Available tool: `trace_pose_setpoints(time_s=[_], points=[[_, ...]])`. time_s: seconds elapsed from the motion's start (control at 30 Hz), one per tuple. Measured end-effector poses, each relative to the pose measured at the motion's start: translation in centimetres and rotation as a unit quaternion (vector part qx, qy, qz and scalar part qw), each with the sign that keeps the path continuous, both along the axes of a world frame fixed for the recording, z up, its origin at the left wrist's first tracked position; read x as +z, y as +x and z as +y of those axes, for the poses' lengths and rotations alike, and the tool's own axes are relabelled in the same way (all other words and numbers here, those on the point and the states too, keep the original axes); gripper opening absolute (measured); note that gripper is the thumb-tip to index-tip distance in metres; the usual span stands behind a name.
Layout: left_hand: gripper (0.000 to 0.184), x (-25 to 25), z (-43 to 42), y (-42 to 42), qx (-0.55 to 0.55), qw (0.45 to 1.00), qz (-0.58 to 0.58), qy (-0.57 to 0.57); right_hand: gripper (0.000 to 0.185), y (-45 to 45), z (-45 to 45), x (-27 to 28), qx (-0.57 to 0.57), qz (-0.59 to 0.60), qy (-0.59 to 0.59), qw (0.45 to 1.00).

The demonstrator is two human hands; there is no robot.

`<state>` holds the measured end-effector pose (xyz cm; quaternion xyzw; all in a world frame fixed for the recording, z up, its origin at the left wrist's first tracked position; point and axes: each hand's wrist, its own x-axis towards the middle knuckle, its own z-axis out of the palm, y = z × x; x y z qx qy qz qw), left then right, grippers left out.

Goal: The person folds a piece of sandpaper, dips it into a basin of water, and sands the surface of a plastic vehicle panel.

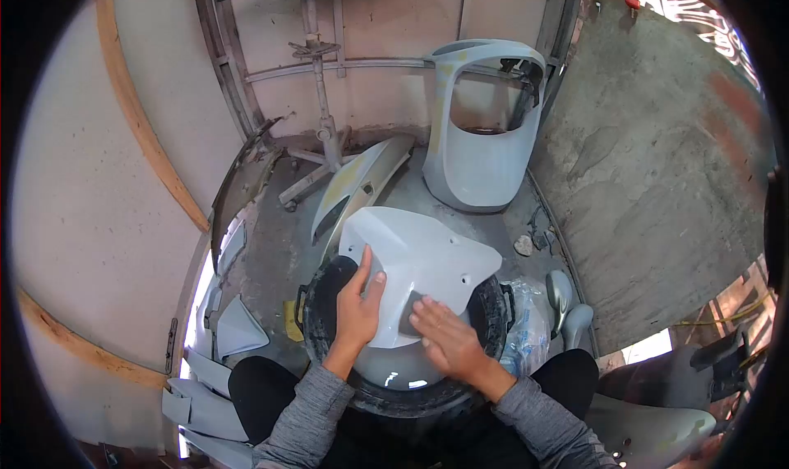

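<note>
A glossy white panel (419, 247) with small holes at its right side rests over a round black tub (325, 296) that holds water. My left hand (359, 309) lies against the panel's left part, thumb and fingers apart. Under the fingertips of my right hand (450, 337) is a dark grey sanding pad (408, 314), pressed flat on the panel's lower middle.
A large white frame-shaped part (481, 169) stands at the back, beside a curved panel (362, 177) and a wheeled metal stand (325, 132). Grey-white parts (205, 407) lie at lower left. Clear plastic (526, 325) and mirror-shaped pieces (577, 321) lie right of the tub.
</note>
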<state>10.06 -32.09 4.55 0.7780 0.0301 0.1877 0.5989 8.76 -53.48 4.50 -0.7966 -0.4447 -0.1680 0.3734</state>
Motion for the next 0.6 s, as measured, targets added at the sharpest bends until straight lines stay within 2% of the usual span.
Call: trace_pose_setpoints(time_s=[0.03, 0.1, 0.17, 0.2, 0.27, 0.33, 0.4, 0.57, 0.6], points=[[0.057, 0.1, 0.2, -0.3, 0.002, 1.000, -0.009, -0.018, 0.041, 1.0, -0.3, -0.8, -0.001, 0.002, 0.000, 1.000], [0.062, -0.1, 0.7, -1.0, -0.013, 0.999, 0.011, -0.031, 0.041, 5.2, -1.4, -3.5, -0.192, 0.068, 0.098, 0.974], [0.069, -1.5, 1.5, -1.1, -0.017, 0.997, -0.005, -0.072, 0.037, 8.1, -3.3, -4.8, -0.277, 0.164, 0.110, 0.940], [0.077, -2.4, 2.1, -1.2, -0.042, 0.991, -0.006, -0.127, 0.037, 8.2, -3.8, -4.6, -0.276, 0.163, 0.111, 0.941], [0.082, -5.2, 3.0, -0.9, -0.057, 0.988, -0.019, -0.141, 0.035, 8.3, -4.7, -4.3, -0.321, 0.240, 0.184, 0.898], [0.087, -6.1, 3.2, -0.9, -0.069, 0.984, -0.032, -0.160, 0.035, 8.4, -5.1, -3.8, -0.348, 0.238, 0.210, 0.882], [0.101, -6.4, 3.3, -1.2, -0.094, 0.973, -0.013, -0.211, 0.036, 8.8, -6.0, -4.5, -0.388, 0.238, 0.264, 0.850], [0.115, -6.7, 3.9, -1.1, -0.111, 0.966, 0.010, -0.233, 0.033, 10.3, -7.8, -6.1, -0.387, 0.257, 0.328, 0.823], [0.117, -6.8, 4.0, -1.1, -0.124, 0.963, 0.022, -0.238, 0.034, 10.1, -7.4, -5.6, -0.369, 0.308, 0.354, 0.802]])
